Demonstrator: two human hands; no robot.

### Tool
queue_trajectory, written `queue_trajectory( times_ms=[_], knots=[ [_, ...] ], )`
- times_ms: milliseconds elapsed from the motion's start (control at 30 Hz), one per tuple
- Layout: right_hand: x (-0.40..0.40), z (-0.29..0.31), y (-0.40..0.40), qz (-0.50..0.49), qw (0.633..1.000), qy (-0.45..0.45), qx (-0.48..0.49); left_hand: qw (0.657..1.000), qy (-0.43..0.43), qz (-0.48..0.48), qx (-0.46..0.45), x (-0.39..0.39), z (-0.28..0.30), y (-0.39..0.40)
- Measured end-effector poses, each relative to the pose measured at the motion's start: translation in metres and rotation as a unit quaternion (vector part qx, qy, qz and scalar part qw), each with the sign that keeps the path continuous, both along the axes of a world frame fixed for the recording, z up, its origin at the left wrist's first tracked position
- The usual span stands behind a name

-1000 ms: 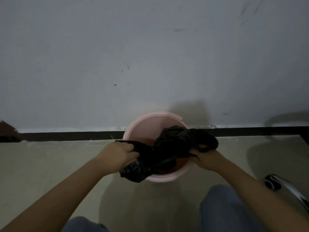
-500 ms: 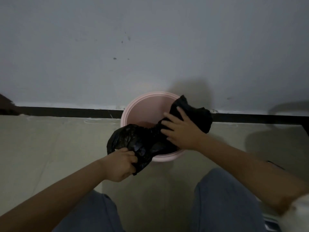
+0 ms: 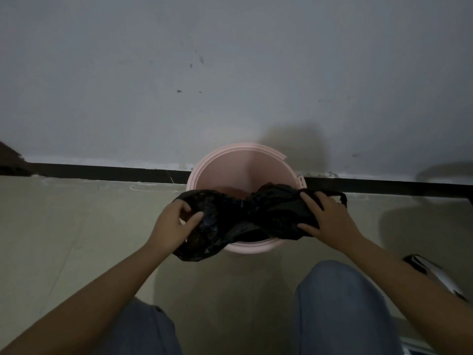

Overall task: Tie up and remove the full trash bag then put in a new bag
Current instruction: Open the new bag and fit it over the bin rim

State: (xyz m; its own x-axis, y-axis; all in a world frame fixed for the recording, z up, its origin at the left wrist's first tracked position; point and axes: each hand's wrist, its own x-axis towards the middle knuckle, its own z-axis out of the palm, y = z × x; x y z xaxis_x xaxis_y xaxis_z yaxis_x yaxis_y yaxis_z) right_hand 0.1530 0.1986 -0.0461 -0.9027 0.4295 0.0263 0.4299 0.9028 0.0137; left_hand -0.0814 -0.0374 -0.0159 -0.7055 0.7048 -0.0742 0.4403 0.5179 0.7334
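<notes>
Mid-frame, pinched bag (image 3: 258, 213) at left end with curled left hand (image 3: 171, 226), pressed right end with spread right hand (image 3: 330, 216). Seemed light, soft, slippery; best gripped at hem.

Reaching forward, arms bare.
Pinching black bag (image 3: 256, 216) in curled left grip (image 3: 174, 224); pressing it with splayed right grip (image 3: 330, 219).

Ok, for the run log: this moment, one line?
left hand: grips black bag | right hand: spread on bag | bag: bunched across pink bin
</notes>
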Motion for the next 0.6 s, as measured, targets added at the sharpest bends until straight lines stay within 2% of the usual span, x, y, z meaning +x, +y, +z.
queue_trajectory(
  times_ms=[100,167,367,467,533,600],
  knots=[
    [-0.006,0.001,-0.006,0.088,0.991,0.079,-0.057,0.995,-0.037,-0.003,-0.090,0.013,-0.003,0.010],
    [-0.009,0.003,-0.008,0.151,0.982,0.092,-0.068,0.995,-0.037,0.013,-0.096,0.020,-0.005,0.013],
    [0.006,0.017,-0.002,0.167,0.969,0.172,-0.065,0.982,0.043,-0.055,-0.173,0.015,-0.018,0.001],
    [0.032,0.011,0.004,0.177,0.973,0.117,-0.084,0.972,0.103,-0.085,-0.195,0.011,-0.029,-0.014],
    [0.041,-0.005,0.011,0.168,0.978,0.085,-0.092,0.952,0.170,-0.141,-0.211,0.013,-0.037,-0.020],
    [0.042,-0.023,0.013,0.140,0.980,0.093,-0.103,0.936,0.228,-0.165,-0.213,0.014,-0.042,-0.019]
  ],
)
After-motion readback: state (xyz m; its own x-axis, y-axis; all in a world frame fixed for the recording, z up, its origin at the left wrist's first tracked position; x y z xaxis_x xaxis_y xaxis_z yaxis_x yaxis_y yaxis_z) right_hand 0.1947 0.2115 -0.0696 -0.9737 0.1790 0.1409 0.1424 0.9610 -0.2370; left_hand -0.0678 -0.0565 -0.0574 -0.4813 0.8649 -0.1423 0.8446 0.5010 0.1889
